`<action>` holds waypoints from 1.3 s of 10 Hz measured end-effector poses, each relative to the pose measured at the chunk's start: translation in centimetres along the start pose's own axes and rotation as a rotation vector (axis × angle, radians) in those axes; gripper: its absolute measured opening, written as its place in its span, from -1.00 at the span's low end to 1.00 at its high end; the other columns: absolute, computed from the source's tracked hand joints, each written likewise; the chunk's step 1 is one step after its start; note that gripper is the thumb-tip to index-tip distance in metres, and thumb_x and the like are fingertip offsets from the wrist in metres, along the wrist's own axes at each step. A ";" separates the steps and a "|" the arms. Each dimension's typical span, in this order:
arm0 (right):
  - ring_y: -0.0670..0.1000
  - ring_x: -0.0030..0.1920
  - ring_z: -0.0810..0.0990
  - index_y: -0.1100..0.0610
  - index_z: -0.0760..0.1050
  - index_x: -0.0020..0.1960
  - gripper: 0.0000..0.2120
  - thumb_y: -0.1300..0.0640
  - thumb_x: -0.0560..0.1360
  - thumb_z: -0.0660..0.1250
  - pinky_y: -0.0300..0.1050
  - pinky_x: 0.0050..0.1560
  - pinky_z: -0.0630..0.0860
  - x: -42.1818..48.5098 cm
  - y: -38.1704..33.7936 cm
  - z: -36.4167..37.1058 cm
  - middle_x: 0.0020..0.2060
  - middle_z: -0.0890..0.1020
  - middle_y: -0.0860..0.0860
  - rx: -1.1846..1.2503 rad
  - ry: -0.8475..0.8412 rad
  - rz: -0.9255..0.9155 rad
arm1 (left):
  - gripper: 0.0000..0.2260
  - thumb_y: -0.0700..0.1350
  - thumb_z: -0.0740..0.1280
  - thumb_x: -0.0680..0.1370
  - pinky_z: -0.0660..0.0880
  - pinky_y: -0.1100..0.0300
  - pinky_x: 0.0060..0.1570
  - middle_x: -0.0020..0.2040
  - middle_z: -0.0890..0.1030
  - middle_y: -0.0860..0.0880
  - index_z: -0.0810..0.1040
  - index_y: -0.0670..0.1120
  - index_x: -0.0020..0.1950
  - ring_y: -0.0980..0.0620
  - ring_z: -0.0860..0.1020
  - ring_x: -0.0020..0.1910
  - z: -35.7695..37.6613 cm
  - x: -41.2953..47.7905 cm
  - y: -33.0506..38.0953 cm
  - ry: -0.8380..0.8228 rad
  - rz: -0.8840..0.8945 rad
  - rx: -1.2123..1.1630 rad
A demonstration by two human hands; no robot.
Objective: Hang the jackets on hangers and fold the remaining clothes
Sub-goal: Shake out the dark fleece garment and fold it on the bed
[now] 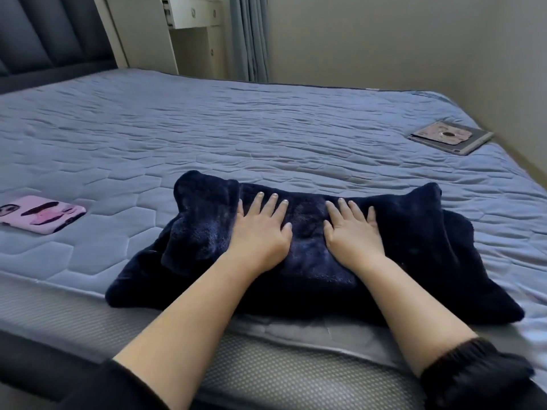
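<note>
Both hands, left hand (pixel 260 229) and right hand (pixel 353 232), press flat with fingers extended on the folded dark fleece garment (pixel 414 247), which lies near the mattress (pixel 207 128) front edge.

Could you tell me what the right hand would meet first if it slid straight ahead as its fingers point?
The right hand would cross only the dark fleece garment under it, then bare mattress; the tablet lies off to the right. Looks free, though depth is uncertain.

hands 2: left hand (pixel 260 232), right hand (pixel 353 232) | fleece garment (pixel 414 232) 1 | phone (pixel 41 214) 1 | tablet (pixel 451 137) 1 | mattress (pixel 207 128) 1
</note>
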State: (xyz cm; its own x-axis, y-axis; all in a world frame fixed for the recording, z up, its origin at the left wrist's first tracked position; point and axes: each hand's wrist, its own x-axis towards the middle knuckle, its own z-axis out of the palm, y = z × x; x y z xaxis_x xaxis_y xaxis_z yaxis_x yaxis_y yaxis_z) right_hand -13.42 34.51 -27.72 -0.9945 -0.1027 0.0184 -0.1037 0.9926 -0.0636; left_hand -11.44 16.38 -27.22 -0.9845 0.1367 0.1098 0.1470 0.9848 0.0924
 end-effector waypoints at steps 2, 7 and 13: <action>0.02 0.55 -0.10 -0.07 -0.06 0.56 -0.45 -0.15 0.60 -0.14 0.15 0.46 -0.30 1.1 0.2 1.1 0.56 0.00 -0.01 -0.007 0.083 0.010 | -0.39 0.27 -0.17 0.59 -0.24 -0.25 0.41 0.58 -0.08 -0.01 -0.09 0.00 0.57 -0.06 -0.15 0.55 -0.9 0.4 -4.8 -0.088 -0.354 0.024; -0.01 0.54 -0.03 -0.03 0.08 0.54 -0.50 -0.09 0.63 -0.11 0.20 0.45 -0.26 0.0 6.0 -0.2 0.55 0.09 -0.05 -0.027 0.168 0.020 | -0.43 0.19 -0.08 0.61 -0.25 -0.17 0.44 0.58 -0.15 -0.07 -0.12 0.02 0.57 -0.10 -0.24 0.53 1.6 1.1 5.2 -0.006 0.097 0.087; -0.13 -0.40 0.59 0.13 0.57 -0.32 -0.60 0.10 0.60 0.11 -0.35 -0.38 0.51 -3.0 17.5 -3.1 -0.47 0.60 -0.04 1.617 -0.256 0.478 | -0.44 0.09 -0.06 0.66 -0.18 0.02 0.47 0.57 -0.09 -0.15 -0.07 -0.21 0.55 -0.05 -0.16 0.55 2.4 1.0 10.5 -0.180 0.048 -0.289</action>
State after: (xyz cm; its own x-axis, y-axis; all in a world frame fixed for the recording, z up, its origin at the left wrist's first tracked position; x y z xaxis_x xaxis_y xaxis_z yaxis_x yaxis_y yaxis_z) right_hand -12.19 52.36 -25.78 -0.8978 -0.0050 -0.4403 0.4376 -0.1213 -0.8910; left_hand -11.12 27.10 -28.56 -0.9732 0.2239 -0.0530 0.1890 0.9093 0.3709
